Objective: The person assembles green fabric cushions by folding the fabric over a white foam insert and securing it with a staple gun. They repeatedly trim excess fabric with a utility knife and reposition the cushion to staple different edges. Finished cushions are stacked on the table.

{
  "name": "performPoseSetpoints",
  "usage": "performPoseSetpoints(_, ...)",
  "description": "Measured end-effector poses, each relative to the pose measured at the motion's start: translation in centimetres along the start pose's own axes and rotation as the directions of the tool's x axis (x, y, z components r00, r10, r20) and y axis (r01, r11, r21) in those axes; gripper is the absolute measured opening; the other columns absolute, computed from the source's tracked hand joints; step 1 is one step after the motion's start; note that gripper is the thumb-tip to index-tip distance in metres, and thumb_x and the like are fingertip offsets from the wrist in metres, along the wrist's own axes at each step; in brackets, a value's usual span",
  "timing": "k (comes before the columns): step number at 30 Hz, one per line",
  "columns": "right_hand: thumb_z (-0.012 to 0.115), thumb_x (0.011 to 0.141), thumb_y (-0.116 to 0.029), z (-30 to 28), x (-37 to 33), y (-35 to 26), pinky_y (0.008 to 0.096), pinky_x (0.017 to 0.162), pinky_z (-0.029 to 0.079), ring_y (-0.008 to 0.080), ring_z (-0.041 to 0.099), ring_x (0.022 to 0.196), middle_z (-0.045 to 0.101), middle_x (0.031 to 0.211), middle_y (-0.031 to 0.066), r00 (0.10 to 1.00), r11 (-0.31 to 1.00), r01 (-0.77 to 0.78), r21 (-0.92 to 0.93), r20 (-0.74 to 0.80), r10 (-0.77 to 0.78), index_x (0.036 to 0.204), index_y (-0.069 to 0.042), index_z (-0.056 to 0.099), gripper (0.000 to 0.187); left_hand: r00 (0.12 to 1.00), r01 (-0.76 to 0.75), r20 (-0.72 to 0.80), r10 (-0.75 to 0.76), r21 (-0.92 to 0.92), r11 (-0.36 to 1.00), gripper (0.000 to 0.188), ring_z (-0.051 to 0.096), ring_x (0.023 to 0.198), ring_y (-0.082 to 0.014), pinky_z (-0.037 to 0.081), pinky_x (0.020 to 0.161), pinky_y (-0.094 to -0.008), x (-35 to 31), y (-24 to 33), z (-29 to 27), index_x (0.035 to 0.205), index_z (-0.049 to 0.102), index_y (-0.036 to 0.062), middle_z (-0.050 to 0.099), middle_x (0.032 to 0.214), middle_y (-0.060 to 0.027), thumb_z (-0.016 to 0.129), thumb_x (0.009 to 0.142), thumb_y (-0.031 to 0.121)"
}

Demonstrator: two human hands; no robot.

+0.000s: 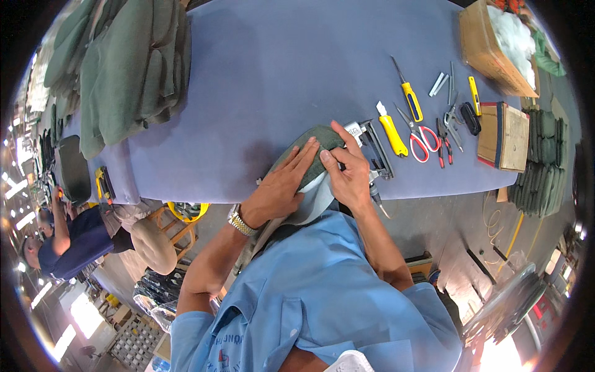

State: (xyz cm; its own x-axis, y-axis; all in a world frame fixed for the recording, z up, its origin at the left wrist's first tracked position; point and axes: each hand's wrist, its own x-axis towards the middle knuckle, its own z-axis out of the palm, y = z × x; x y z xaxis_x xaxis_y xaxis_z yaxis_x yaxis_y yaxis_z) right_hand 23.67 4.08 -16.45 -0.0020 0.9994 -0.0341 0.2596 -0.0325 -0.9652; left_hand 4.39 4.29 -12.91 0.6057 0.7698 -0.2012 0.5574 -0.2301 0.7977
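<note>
A rounded piece covered in dark green fabric (317,137) lies at the table's near edge in front of me, with a pale grey-white underside or lining (313,201) hanging toward my lap. My left hand (277,189), a metal watch at its wrist, rests on the green cover with its fingers stretched out. On the piece's right side, my right hand (348,173) grips the edge, thumb on top and index finger stretched upward. Just beyond this hand lies a pneumatic staple gun (378,149), partly hidden behind it.
Right of the staple gun lie a yellow utility knife (392,130), red-handled scissors (421,139), a screwdriver (410,99) and pliers (444,139). Boxes (503,136) stand at the right, one with white stuffing (511,40). Green covers (133,74) are piled far left. A co-worker (80,242) is at left.
</note>
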Motion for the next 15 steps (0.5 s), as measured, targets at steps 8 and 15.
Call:
performPoseSetpoints(8,0.072,0.096,-0.015,-0.3,-0.4,1.3,0.0310,0.078,0.053,0.0170,0.067,0.099,0.045,0.158,0.0253,0.999,0.997,-0.013,0.074,-0.028,0.016,0.083,0.008,0.069,0.026,0.993,0.114,-0.024,-0.114,0.006,0.993,0.102,0.033,0.151,-0.0382,0.029,0.126,-0.0480,1.2,0.7,0.0,0.162,0.027,0.0085,0.030,0.167,-0.0171,0.063,0.069,-0.010)
performPoseSetpoints(15,0.069,0.096,-0.011,-0.1,-0.8,0.6,0.0287,0.068,0.050,0.0091,0.060,0.076,0.044,0.159,0.0252,0.986,0.972,-0.152,0.179,-0.043,0.162,0.076,0.008,0.065,0.028,0.977,0.174,-0.128,-0.173,0.002,0.985,0.097,0.038,0.148,-0.0434,0.041,0.118,-0.0491,0.3,0.0,1.9,0.157,0.044,0.0282,0.036,0.166,-0.0071,0.063,0.070,-0.010)
